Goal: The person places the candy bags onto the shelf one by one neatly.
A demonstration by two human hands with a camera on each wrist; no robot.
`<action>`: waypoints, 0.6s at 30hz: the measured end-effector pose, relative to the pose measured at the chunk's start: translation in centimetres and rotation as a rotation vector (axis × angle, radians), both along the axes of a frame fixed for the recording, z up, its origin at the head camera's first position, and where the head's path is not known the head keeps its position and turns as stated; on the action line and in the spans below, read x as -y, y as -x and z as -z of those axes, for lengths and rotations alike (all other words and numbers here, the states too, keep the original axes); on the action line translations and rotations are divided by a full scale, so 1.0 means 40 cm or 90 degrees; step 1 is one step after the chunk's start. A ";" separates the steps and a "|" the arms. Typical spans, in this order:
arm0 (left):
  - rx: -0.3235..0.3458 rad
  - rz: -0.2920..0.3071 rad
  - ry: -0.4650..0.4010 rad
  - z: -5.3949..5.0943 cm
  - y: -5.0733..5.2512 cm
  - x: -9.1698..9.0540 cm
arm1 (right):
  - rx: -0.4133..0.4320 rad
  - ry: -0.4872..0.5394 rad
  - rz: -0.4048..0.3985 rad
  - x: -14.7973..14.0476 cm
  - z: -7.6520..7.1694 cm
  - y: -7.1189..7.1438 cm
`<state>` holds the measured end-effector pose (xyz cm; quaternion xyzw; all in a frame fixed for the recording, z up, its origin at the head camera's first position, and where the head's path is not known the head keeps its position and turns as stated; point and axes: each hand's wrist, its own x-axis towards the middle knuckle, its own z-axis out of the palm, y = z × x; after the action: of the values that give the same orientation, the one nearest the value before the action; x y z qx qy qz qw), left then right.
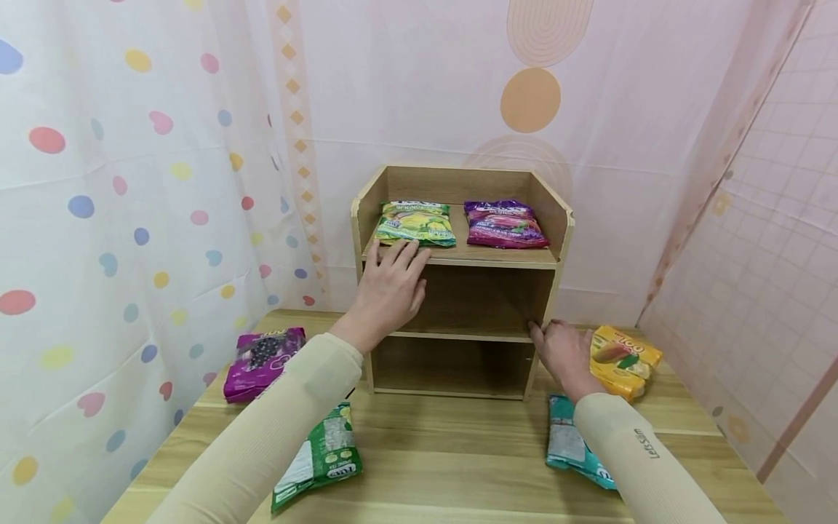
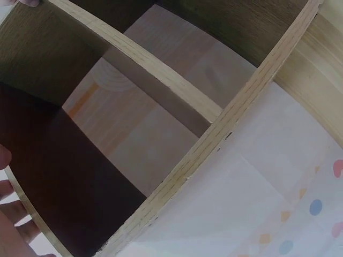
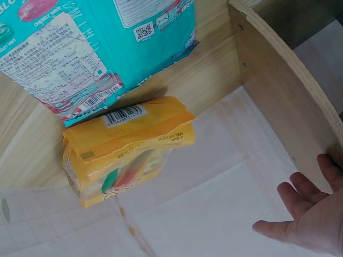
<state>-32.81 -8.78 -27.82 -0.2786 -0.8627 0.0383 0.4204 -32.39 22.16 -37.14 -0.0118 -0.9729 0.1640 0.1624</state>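
Observation:
A wooden shelf unit (image 1: 461, 330) stands on the table. My left hand (image 1: 386, 291) reaches to its top board, with extended fingertips at the front edge of a green-and-yellow candy bag (image 1: 419, 223). In the left wrist view a few left fingers (image 2: 13, 211) show by the board's edge. A purple candy bag (image 1: 504, 224) lies to the right on the same board. My right hand (image 1: 564, 354) touches the unit's right side panel (image 3: 289, 85). Its thumb lies across the panel's front edge; the other fingers are spread and straight along the outside in the right wrist view.
On the table lie a purple grape-picture bag (image 1: 265, 362) at left, a green candy bag (image 1: 324, 455) in front of it, a yellow mango-picture bag (image 1: 622, 362) at right and a teal candy bag (image 1: 568, 437) partly under my right forearm. Patterned curtains (image 1: 419, 87) hang behind.

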 end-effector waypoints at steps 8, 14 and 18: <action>-0.038 0.035 -0.041 0.015 0.002 0.014 | -0.005 0.005 -0.003 0.000 -0.001 0.001; -0.081 0.076 -0.062 0.026 -0.007 0.028 | -0.010 0.009 -0.001 0.002 0.001 0.004; -0.087 0.103 -0.062 0.035 -0.019 0.036 | -0.011 0.008 -0.001 0.002 0.001 0.001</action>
<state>-32.04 -10.23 -29.22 -0.3236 -0.8075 -0.0187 0.4929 -32.43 22.08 -37.18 -0.0105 -0.9705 0.1703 0.1703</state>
